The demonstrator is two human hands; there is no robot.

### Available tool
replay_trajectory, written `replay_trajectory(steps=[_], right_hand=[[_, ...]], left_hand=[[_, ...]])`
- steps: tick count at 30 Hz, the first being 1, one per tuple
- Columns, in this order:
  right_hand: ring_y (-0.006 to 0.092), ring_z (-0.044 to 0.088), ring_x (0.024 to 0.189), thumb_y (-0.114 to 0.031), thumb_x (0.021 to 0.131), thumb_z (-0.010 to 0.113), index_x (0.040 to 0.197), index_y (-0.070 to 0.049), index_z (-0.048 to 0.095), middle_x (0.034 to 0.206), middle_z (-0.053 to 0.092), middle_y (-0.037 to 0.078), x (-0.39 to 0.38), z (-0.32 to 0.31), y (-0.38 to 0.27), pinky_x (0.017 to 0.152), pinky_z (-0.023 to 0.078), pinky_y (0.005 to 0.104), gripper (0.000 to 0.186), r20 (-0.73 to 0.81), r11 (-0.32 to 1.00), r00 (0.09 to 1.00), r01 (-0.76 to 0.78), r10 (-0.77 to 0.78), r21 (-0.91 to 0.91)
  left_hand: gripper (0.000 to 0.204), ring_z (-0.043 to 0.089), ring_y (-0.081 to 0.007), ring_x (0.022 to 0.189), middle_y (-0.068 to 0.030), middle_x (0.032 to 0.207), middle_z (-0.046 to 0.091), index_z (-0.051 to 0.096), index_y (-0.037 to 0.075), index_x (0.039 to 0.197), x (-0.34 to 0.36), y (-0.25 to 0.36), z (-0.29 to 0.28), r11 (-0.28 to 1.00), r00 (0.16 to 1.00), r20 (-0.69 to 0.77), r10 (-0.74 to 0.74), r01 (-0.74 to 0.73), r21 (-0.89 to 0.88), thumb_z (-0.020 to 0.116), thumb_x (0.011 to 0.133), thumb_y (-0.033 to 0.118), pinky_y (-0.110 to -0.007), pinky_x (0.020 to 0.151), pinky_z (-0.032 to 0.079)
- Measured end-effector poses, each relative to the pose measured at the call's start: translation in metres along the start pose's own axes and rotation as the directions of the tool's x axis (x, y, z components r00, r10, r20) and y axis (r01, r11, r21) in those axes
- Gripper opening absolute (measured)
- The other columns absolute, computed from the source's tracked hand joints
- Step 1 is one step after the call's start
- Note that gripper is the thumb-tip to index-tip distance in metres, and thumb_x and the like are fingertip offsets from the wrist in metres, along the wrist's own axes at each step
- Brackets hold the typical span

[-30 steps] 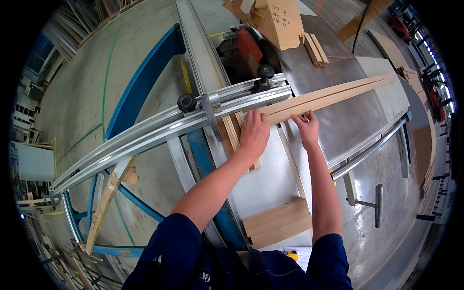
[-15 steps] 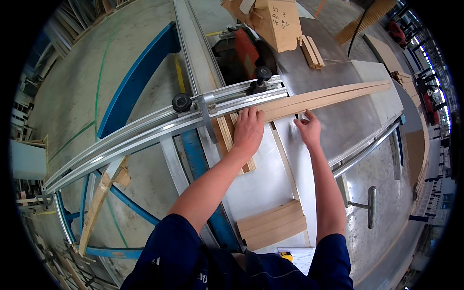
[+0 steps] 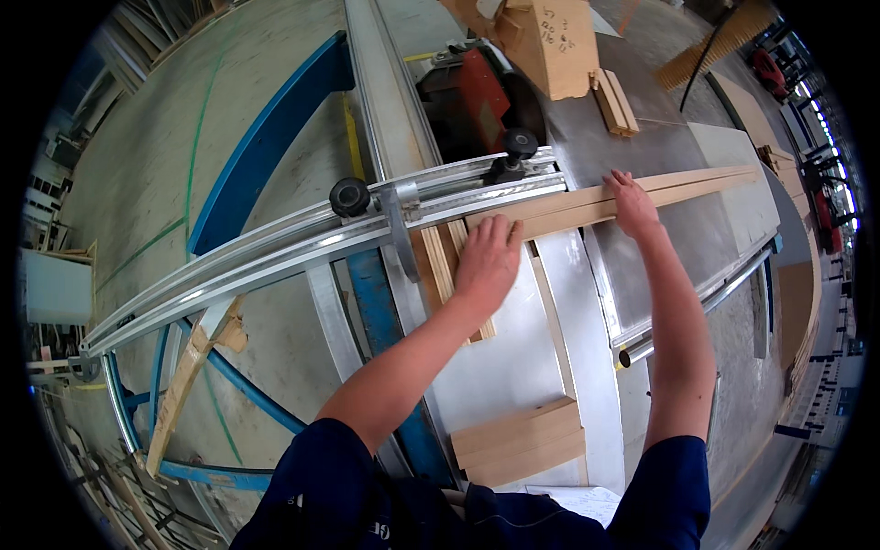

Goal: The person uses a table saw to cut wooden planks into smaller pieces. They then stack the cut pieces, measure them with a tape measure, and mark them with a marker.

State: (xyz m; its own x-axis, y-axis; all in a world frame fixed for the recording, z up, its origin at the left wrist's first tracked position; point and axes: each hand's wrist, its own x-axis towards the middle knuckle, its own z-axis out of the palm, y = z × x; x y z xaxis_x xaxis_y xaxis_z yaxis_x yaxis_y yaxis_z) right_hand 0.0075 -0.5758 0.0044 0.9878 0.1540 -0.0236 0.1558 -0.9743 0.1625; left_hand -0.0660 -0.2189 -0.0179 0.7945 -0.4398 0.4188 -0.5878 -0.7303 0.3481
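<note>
My left hand [image 3: 490, 261] curls its fingertips over the left end of two long pale wooden strips [image 3: 697, 180], beside short upright-grained plywood pieces [image 3: 442, 266] at the metal fence [image 3: 397, 229]. My right hand [image 3: 632, 203] reaches over the strips farther right, fingers bent onto their top and far edge. The strips lie along the fence, across the sliding metal table [image 3: 490, 367] and the steel saw table [image 3: 669, 147]. Two black knobs [image 3: 349, 197] stand on the fence. A red saw guard [image 3: 481, 87] sits behind it.
A cardboard box [image 3: 559, 55] and short wood pieces [image 3: 616, 103] are on the far tabletop. Several boards [image 3: 518, 440] lie near my body beside a paper sheet [image 3: 577, 502]. Blue frame arms [image 3: 247, 174] extend at left, with a timber piece [image 3: 197, 376] among them.
My right hand has risen and moved right, from the strips' near edge to over their top. My left hand has shifted only slightly. The view has shifted a little.
</note>
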Motion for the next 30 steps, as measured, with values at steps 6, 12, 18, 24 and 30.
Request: replay_trajectory(steps=[6,12,18,24,30], right_hand=[[0.0402,0.062,0.124,0.011,0.068,0.076,0.130,-0.005,0.063,0.128,0.068,0.018,0.017,-0.022,-0.009,0.108,0.052,0.0459,0.065,0.147,0.982,0.988,0.014,-0.042,0.189],[0.0399,0.061,0.123,0.011,0.065,0.079,0.124,-0.004,0.067,0.126,0.068,0.017,0.014,-0.033,-0.014,0.106,0.053,0.0458,0.063,0.133,0.981,0.990,0.024,-0.051,0.191],[0.0395,0.062,0.122,0.010,0.064,0.080,0.123,-0.003,0.067,0.125,0.069,0.018,0.013,-0.033,-0.020,0.106,0.053,0.0455,0.062,0.139,0.983,0.990,0.011,-0.037,0.183],[0.0390,0.062,0.123,0.010,0.065,0.078,0.127,-0.003,0.065,0.126,0.068,0.017,0.012,-0.030,-0.021,0.107,0.053,0.0452,0.065,0.106,0.984,0.992,0.048,-0.067,0.173],[0.0392,0.062,0.124,0.009,0.066,0.079,0.132,-0.002,0.063,0.131,0.067,0.018,0.010,-0.023,-0.014,0.108,0.052,0.0453,0.069,0.107,0.978,0.992,0.044,-0.067,0.205]], left_hand=[[0.045,0.050,-0.0332,0.138,-0.0191,0.141,0.056,0.059,-0.010,0.136,0.011,0.010,0.021,0.996,0.998,-0.063,0.027,-0.032,-0.086,0.057,0.091,-0.001,-0.042,0.120,0.042],[0.046,0.049,-0.0321,0.141,-0.0192,0.144,0.056,0.059,-0.009,0.135,0.014,0.009,0.024,0.995,0.998,-0.055,0.028,-0.033,-0.094,0.060,0.090,-0.001,-0.042,0.122,0.041],[0.045,0.051,-0.0325,0.137,-0.0181,0.138,0.057,0.060,-0.009,0.132,0.014,0.004,0.019,0.996,0.994,-0.096,0.044,-0.052,-0.076,0.061,0.088,0.000,-0.041,0.119,0.044],[0.037,0.056,-0.0301,0.115,-0.0137,0.115,0.055,0.063,-0.004,0.122,0.018,0.006,0.016,0.995,0.999,-0.018,-0.039,0.037,-0.087,0.064,0.085,0.001,-0.043,0.098,0.050],[0.020,0.054,-0.0315,0.104,-0.0162,0.108,0.053,0.060,0.000,0.103,0.026,0.006,0.018,0.994,0.996,-0.038,-0.084,0.081,-0.069,0.063,0.084,-0.002,-0.044,0.087,0.047]])
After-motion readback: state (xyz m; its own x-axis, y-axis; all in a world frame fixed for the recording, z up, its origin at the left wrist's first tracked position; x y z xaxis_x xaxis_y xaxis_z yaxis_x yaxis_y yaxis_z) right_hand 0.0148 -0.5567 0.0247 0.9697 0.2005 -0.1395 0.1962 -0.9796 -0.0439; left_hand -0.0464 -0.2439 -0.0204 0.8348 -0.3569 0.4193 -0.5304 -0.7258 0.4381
